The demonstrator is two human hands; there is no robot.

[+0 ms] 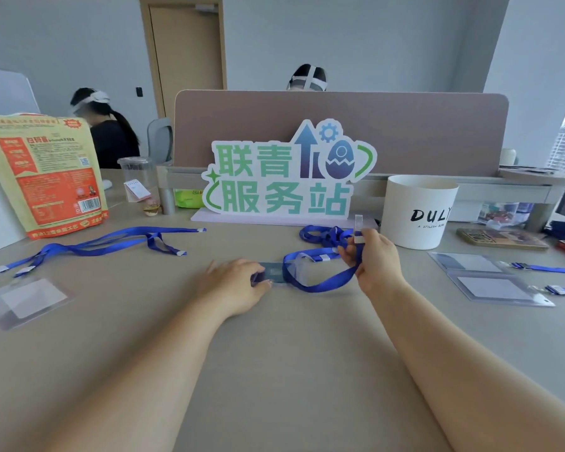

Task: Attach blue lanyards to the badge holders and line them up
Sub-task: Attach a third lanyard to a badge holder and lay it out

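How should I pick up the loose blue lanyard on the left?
Probably pinch the lanyard by its pale clip end, coming from above. The strap lies flat and floppy on the table, while that stiffer-looking end points toward the middle.

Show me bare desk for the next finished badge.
Bare: the wide desk strip nearer than left hand and right hand; also between left hand and loose lanyards. Crowded: right edge by two finished holders, around the white cup.
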